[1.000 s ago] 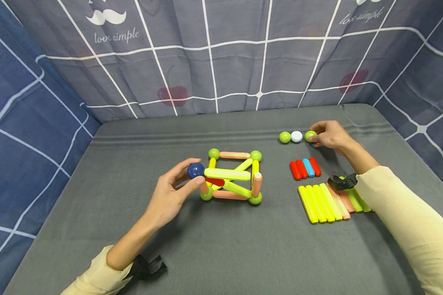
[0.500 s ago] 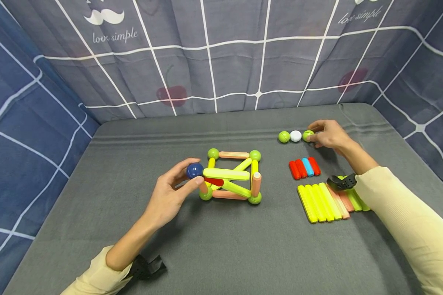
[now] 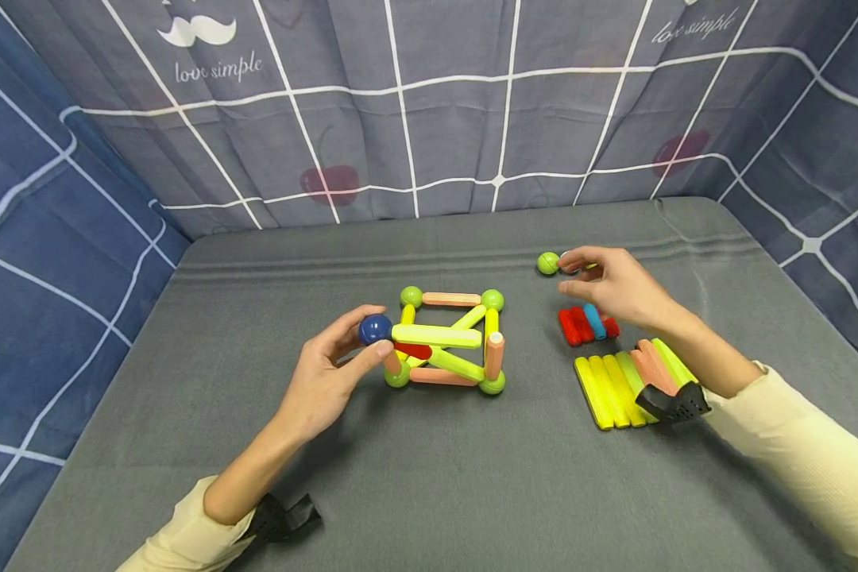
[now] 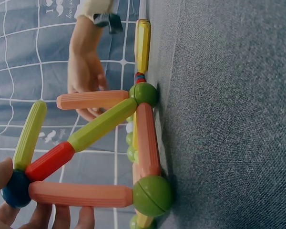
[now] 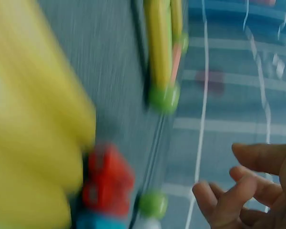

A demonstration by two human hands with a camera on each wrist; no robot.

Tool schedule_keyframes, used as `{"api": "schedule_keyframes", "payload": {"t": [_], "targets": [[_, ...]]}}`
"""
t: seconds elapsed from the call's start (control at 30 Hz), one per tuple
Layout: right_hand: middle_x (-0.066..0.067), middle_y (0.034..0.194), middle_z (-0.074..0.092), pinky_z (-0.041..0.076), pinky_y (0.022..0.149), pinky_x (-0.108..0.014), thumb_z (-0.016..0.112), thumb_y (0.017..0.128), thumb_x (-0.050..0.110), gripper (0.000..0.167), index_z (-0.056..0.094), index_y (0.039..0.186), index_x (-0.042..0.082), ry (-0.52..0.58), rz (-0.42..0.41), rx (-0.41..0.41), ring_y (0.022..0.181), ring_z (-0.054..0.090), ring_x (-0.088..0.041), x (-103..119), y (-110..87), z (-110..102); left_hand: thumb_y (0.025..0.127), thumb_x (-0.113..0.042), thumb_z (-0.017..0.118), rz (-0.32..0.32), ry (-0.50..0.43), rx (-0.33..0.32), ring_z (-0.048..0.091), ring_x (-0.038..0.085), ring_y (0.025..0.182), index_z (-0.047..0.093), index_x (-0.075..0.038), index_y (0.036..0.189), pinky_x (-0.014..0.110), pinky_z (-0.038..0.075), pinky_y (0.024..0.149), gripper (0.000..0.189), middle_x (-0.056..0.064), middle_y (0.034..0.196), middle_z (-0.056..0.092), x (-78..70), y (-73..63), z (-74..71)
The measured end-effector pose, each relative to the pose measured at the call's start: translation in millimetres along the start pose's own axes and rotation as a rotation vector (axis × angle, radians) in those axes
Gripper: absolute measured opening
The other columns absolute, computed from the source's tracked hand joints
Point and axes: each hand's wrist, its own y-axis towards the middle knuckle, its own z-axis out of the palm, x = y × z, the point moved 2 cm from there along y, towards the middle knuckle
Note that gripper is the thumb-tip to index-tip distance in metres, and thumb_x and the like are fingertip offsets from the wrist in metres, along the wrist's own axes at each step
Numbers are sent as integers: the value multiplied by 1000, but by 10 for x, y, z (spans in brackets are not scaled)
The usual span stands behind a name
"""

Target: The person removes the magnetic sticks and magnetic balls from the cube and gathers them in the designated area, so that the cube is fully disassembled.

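Note:
My left hand [image 3: 329, 377] pinches a dark blue ball [image 3: 375, 330] at the upper left corner of a magnetic stick-and-ball frame. A lime stick [image 3: 436, 336] reaches rightward from that ball, its far end free. In the left wrist view, a red stick [image 4: 50, 161] and an orange stick [image 4: 81, 194] also run from the blue ball toward green balls [image 4: 152, 195] at the base. One orange stick [image 3: 495, 357] stands upright at the front right corner. My right hand [image 3: 618, 290] hovers over the short sticks, thumb and fingers apart with nothing between them.
Short red sticks [image 3: 570, 327] and a blue one [image 3: 594, 322] lie at right. Nearer are long yellow sticks [image 3: 600, 393], orange and green ones, partly behind the right wrist strap. A green ball [image 3: 547, 263] sits behind, its neighbours mostly hidden by the hand. A curtain [image 3: 457, 135] hangs behind.
My right hand has let go of the green ball at the row's right end and moved left and nearer, fingers spread. The left hand keeps its hold on the blue ball.

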Motion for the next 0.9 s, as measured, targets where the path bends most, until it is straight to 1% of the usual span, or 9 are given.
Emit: {"api": "schedule_keyframes", "payload": {"t": [0.1, 0.2, 0.27, 0.33, 0.43, 0.5, 0.53, 0.67, 0.9], "targets": [[-18, 121, 62, 52, 59, -29, 69, 93, 11, 32, 63, 122, 2, 76, -46, 98, 101, 63, -27, 166, -139, 192, 96, -17, 68, -3, -3, 1, 60, 24, 114, 58, -14, 135, 47, 48, 90, 41, 7, 118, 67, -8, 0, 2], [-14, 122, 61, 48, 46, -36, 71, 92, 13, 33, 63, 123, 7, 143, -60, 213, 102, 62, -25, 296, -270, 391, 95, -17, 68, -12, -5, 1, 60, 24, 114, 58, -15, 135, 47, 48, 90, 42, 7, 118, 67, -4, 11, -1], [-9, 119, 64, 48, 43, -35, 72, 91, 15, 33, 64, 123, 10, 152, -93, 263, 102, 63, -22, 369, -333, 513, 96, -17, 67, -14, -1, 1, 59, 24, 114, 58, -14, 136, 47, 48, 90, 41, 8, 118, 67, -13, 8, -1], [-3, 114, 65, 52, 50, -36, 73, 91, 15, 29, 65, 119, 13, 151, -142, 298, 102, 63, -20, 425, -367, 619, 96, -17, 67, -14, 2, 1, 59, 24, 114, 58, -14, 136, 47, 48, 91, 41, 8, 118, 67, -14, 10, -3], [4, 101, 66, 55, 70, -34, 73, 91, 11, 18, 66, 107, 15, 133, -240, 291, 98, 64, -17, 490, -380, 740, 96, -17, 67, -11, 3, 0, 60, 24, 114, 58, -13, 136, 47, 48, 91, 41, 8, 117, 67, -19, 7, -4], [4, 94, 65, 52, 85, -32, 71, 91, 6, 12, 64, 97, 15, 126, -298, 272, 94, 64, -15, 505, -373, 805, 96, -17, 68, -12, 2, -1, 60, 23, 113, 58, -14, 136, 47, 48, 90, 41, 8, 117, 67, -13, 11, -6], [4, 91, 65, 51, 87, -32, 70, 92, 5, 12, 63, 93, 15, 124, -313, 262, 93, 64, -14, 511, -372, 828, 96, -17, 68, -11, 2, 0, 60, 23, 113, 58, -14, 136, 46, 48, 90, 41, 8, 117, 67, -13, 11, -5], [5, 87, 64, 52, 85, -33, 66, 93, 4, 12, 62, 89, 14, 106, -317, 227, 88, 64, -14, 504, -378, 880, 95, -17, 68, -11, 4, 0, 60, 22, 113, 58, -14, 135, 44, 49, 89, 41, 7, 116, 67, -10, 12, -4], [8, 93, 63, 54, 81, -32, 66, 96, 12, 10, 59, 92, 18, 43, -282, 210, 91, 67, -15, 480, -381, 892, 96, -17, 68, -8, 6, -4, 61, 21, 112, 59, -14, 135, 37, 49, 89, 40, 7, 115, 68, -14, 4, 6]]}}
